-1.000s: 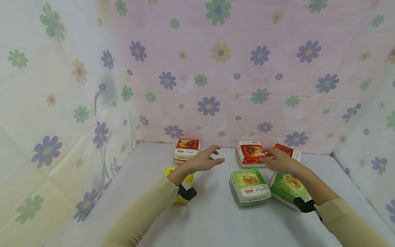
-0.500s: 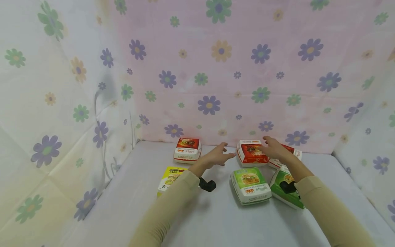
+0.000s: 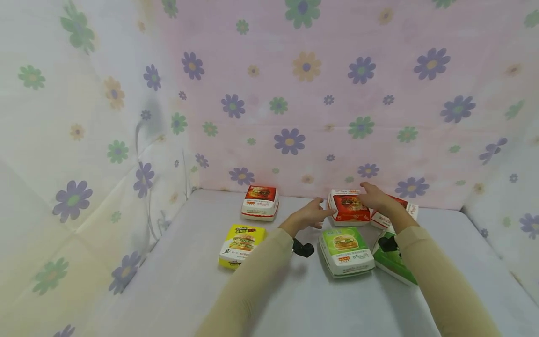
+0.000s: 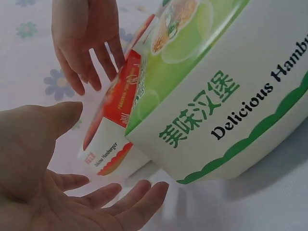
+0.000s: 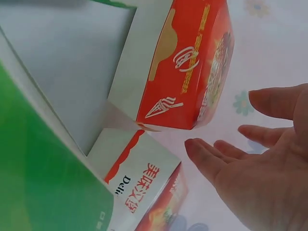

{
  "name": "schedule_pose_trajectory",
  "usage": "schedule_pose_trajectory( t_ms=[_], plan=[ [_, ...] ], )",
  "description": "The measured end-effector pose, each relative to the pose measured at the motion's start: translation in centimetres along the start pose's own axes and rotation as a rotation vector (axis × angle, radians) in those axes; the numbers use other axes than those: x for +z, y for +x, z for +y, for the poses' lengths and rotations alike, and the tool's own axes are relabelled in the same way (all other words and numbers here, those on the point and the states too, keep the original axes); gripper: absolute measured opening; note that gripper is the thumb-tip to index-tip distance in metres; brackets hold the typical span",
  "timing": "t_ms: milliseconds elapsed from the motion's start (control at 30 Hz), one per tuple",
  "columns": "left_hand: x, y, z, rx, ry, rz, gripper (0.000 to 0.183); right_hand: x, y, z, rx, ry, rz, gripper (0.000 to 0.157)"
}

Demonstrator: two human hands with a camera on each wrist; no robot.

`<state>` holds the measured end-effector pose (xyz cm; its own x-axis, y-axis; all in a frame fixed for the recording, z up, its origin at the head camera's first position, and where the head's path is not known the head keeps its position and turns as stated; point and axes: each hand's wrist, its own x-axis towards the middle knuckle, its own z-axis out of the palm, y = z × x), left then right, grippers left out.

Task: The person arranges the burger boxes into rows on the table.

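My left hand (image 3: 306, 218), its fingers spread and slightly bent, is at the left side of the middle red burger box (image 3: 348, 211). On that box's other side is my right hand (image 3: 382, 202), thumb and fingers apart, overlapping its right edge in the head view. In the left wrist view the left hand (image 4: 38, 178) has nothing between thumb and fingers, beside a white-and-green burger box (image 4: 207, 115). The right wrist view shows the right hand (image 5: 260, 163) holding nothing, next to the red box's printed side (image 5: 168, 82).
At left stand another red burger box (image 3: 259, 206) and a yellow one (image 3: 241, 244), partly behind the left sleeve. Right of the green box (image 3: 346, 248) are a second green box (image 3: 391, 262) and a third red one (image 3: 410, 210). Flowered cloth (image 3: 290, 112) encloses the white table.
My left hand has moved right, away from the yellow box, to the middle red box. The right hand has shifted slightly up, then stayed near that box. The boxes stay in place.
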<state>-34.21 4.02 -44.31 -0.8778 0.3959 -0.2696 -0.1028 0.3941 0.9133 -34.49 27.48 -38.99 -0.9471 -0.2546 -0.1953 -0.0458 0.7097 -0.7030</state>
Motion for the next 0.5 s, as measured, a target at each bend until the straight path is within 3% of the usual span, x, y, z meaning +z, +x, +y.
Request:
schedule_pose_trajectory(
  t_ms=[200,500],
  plan=[
    [0.8,0.6,0.1,-0.053,-0.017,0.036,0.074,0.1,0.6,0.5,-0.028,0.088,-0.028,0.069],
    [2.3,1.5,0.9,-0.072,0.021,0.057,0.05,-0.1,1.3,1.1,0.01,0.024,-0.015,0.066]
  ],
)
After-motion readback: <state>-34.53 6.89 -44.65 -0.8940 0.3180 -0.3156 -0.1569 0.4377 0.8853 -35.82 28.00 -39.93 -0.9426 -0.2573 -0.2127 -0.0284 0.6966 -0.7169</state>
